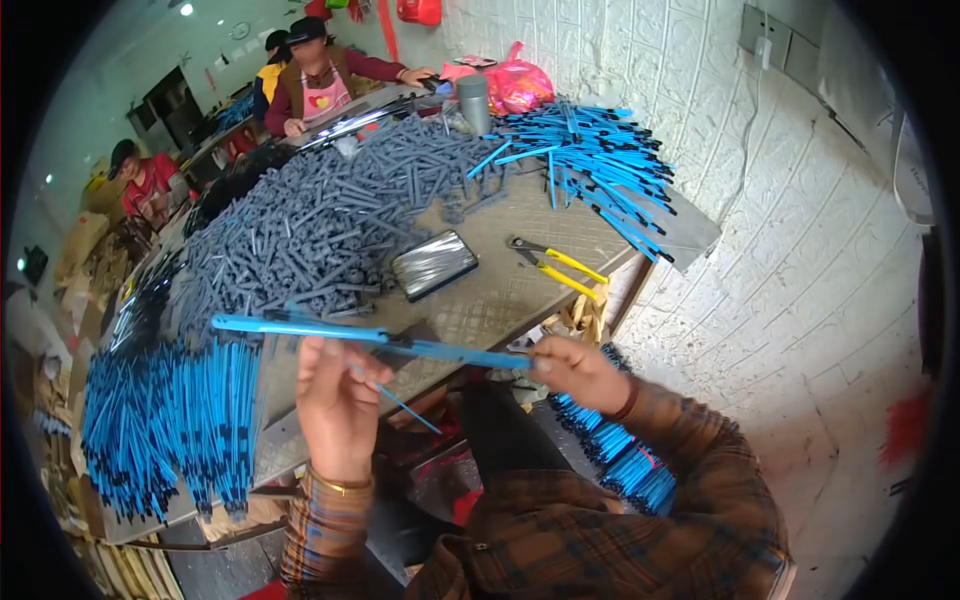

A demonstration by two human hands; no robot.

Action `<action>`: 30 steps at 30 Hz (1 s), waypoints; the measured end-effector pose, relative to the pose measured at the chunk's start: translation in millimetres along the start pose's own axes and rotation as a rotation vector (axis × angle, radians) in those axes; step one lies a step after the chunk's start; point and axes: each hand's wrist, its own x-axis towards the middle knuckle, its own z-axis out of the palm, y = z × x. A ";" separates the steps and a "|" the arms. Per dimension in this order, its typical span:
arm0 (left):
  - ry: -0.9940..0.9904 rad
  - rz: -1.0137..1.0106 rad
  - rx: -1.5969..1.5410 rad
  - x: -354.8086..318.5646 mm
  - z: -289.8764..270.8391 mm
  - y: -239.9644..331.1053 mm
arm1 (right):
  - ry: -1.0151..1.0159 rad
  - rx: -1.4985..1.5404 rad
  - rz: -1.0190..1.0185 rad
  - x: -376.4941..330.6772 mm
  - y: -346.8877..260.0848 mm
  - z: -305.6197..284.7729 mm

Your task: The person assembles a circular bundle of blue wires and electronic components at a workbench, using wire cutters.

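In front of me I hold a long flat blue strip [290, 328] level above the table's near edge. A second blue length [465, 354] runs on from its dark middle part to my right. My left hand [338, 405] is closed on the strip from below, near its dark part. A thinner blue stick [408, 406] slants down from the left fingers. My right hand [585, 374] pinches the far right end between thumb and fingers. Some blur hides how the two lengths join.
The table [490, 300] bears a heap of grey plastic pieces [300, 225], blue strip piles [600, 150] [185, 420], a film-wrapped block [435, 265] and yellow-handled pliers [570, 270]. More strips [640, 475] lie low at right. Co-workers [320, 80] sit across the table.
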 end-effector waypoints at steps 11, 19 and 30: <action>-0.189 -0.024 -0.643 -38.1 -14.9 14.2 | 1.014 -1.078 0.147 123.2 24.8 -203.3; -0.336 -0.107 -0.425 -65.6 -56.2 2.0 | 1.066 -1.026 0.439 158.0 107.4 -331.4; 0.006 -0.058 -0.281 -45.4 -30.0 19.5 | 0.675 0.372 -0.063 85.6 4.2 -118.8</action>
